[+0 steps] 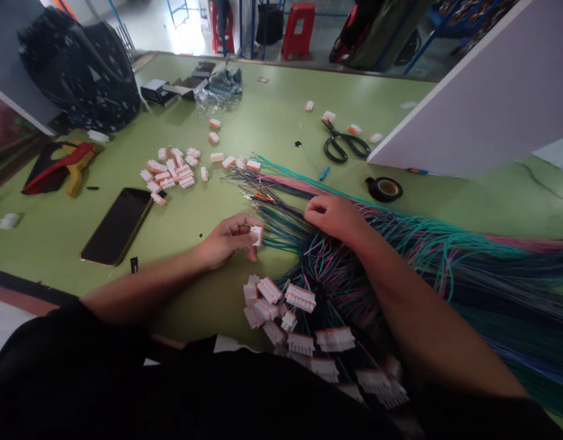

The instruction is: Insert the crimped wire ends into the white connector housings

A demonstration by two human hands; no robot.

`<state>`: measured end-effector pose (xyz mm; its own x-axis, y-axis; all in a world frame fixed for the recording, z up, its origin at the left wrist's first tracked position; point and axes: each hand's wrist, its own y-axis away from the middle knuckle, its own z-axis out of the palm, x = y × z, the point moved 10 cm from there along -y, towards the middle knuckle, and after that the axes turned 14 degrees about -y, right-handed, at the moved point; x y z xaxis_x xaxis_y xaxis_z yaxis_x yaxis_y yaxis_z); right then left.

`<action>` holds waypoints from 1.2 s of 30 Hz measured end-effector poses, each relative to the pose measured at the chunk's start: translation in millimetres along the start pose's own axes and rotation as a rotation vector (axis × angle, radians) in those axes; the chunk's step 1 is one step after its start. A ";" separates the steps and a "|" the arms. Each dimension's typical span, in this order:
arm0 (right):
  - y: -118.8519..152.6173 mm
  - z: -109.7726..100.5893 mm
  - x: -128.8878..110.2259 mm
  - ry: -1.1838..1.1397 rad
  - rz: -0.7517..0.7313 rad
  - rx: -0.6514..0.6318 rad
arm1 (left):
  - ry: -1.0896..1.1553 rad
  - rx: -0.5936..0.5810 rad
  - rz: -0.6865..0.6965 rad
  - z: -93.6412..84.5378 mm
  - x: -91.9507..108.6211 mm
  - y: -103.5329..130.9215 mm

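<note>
My left hand [231, 241] pinches a small white connector housing [256, 236] just left of the fanned wire ends. Over the wire bundle [400, 229], my right hand [334, 217] has its fingers closed at the dark wires; exactly which wire they grip is hard to see. Teal, pink and dark wires stretch off to the right, with bare metal terminals at their left tips. Below my hands, several white and orange connectors [300, 297] hang on wired ends close to my body. A pile of loose connector housings [171, 168] lies beyond my left hand.
On the green table [272, 131] are a phone [118, 226], red and yellow pliers [66, 165], black scissors [343, 142] and black tape [384, 189]. A dark bag [80, 70] stands back left. A white panel [478, 98] rises at right. Red stools [298, 30] are beyond.
</note>
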<state>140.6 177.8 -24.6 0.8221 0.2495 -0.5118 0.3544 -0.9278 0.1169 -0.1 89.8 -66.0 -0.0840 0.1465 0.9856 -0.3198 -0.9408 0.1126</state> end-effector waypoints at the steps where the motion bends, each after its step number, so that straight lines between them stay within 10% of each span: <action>1: 0.0 -1.4 0.3 -0.045 0.001 0.017 | 0.002 -0.003 0.000 0.1 -0.4 -0.3; 8: 0.5 -10.0 5.5 -0.062 0.045 0.061 | 0.008 -0.004 -0.007 -0.2 -1.7 -1.0; 15: 20.3 -5.0 -36.8 -0.710 -0.232 -0.051 | 0.040 -0.031 -0.008 -0.5 -4.7 -3.7; 21: 54.1 8.3 -97.3 -0.411 -0.606 -0.005 | 0.032 -0.046 -0.028 0.3 -4.7 -3.5; 36: 49.3 14.8 -78.6 -0.168 -0.529 0.115 | 0.078 -0.066 -0.049 1.6 -4.6 -4.0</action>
<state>86.9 108.3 8.9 0.4598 0.6498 -0.6053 0.6403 -0.7149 -0.2811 3.1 92.4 -70.8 -0.1387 0.2178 0.9661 -0.3868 -0.9099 0.1496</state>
